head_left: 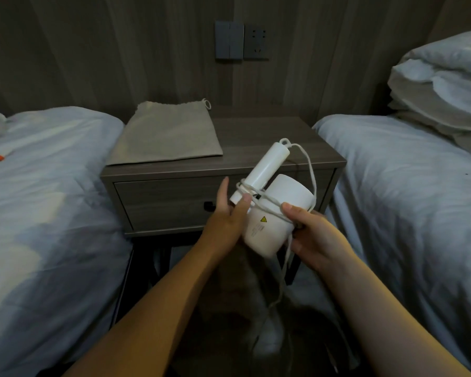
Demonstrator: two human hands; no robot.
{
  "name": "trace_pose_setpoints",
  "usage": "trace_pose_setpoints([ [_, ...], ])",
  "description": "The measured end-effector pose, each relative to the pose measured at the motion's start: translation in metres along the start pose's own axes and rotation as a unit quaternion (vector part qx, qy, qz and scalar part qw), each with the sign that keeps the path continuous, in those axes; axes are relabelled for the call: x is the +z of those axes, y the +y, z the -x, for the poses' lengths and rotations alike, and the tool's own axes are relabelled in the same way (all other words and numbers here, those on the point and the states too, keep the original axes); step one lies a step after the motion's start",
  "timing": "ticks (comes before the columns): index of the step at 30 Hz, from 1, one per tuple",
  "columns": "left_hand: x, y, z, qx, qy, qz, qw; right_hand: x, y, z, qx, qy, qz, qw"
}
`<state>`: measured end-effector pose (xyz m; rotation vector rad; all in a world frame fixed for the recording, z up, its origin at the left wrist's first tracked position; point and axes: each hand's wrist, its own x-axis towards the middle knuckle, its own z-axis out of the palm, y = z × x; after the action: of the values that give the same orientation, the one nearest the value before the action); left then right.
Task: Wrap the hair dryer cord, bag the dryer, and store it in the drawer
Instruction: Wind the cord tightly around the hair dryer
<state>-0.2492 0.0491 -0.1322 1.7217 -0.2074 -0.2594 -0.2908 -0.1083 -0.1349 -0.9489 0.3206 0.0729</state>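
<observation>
A white hair dryer (272, 213) is held in front of the nightstand, its folded handle (267, 167) pointing up and away. My left hand (229, 216) grips the dryer's left side, thumb pressed on the cord near the hinge. My right hand (310, 235) holds the white cord (312, 175) against the barrel's right side. The cord loops from the handle's tip, crosses the barrel twice, and its loose end hangs down between my arms. A flat grey drawstring bag (166, 134) lies on the nightstand's left half. The drawer (169, 202) beneath is closed, with a dark pull.
The dark wood nightstand (269, 131) stands between two beds with white bedding, the left bed (44, 191) and the right bed (408, 191). Pillows (443, 85) are stacked at the far right. A wall switch and socket (241, 40) sit above the nightstand.
</observation>
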Motion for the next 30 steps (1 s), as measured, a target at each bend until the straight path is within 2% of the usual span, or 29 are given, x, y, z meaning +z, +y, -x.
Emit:
trace_pose_setpoints([
  [4,0.000,0.002,0.006,0.055,-0.092,-0.111,0.988,-0.003,0.000,0.000,-0.006,-0.019,-0.012,1.000],
  [9,0.001,0.001,0.009,0.070,-0.102,-0.159,0.980,-0.003,0.006,0.000,-0.037,-0.041,0.033,0.998],
  [11,0.002,0.000,0.009,0.086,-0.094,-0.171,0.977,-0.002,0.008,0.002,-0.056,-0.057,0.066,0.995],
  [14,0.004,-0.003,0.009,0.097,-0.071,-0.171,0.978,0.001,0.003,0.007,-0.073,-0.034,0.150,0.985],
  [17,0.000,-0.004,0.008,0.114,-0.044,-0.177,0.977,0.000,-0.006,0.008,-0.058,-0.006,0.300,0.952],
  [19,-0.004,-0.002,0.008,0.134,-0.030,-0.194,0.971,-0.001,-0.014,0.009,-0.059,-0.013,0.356,0.932],
  [23,-0.014,0.003,0.008,0.171,0.015,-0.247,0.954,-0.005,-0.020,0.010,-0.112,-0.049,0.414,0.902],
  [25,-0.018,0.004,0.008,0.162,0.030,-0.250,0.954,-0.004,-0.021,0.009,-0.126,-0.059,0.415,0.899],
  [28,-0.020,0.005,0.009,0.168,0.048,-0.284,0.943,-0.007,-0.024,0.005,-0.108,-0.061,0.424,0.897],
  [30,-0.021,0.005,0.010,0.198,0.059,-0.325,0.923,-0.012,-0.028,0.003,-0.096,-0.043,0.468,0.877],
])
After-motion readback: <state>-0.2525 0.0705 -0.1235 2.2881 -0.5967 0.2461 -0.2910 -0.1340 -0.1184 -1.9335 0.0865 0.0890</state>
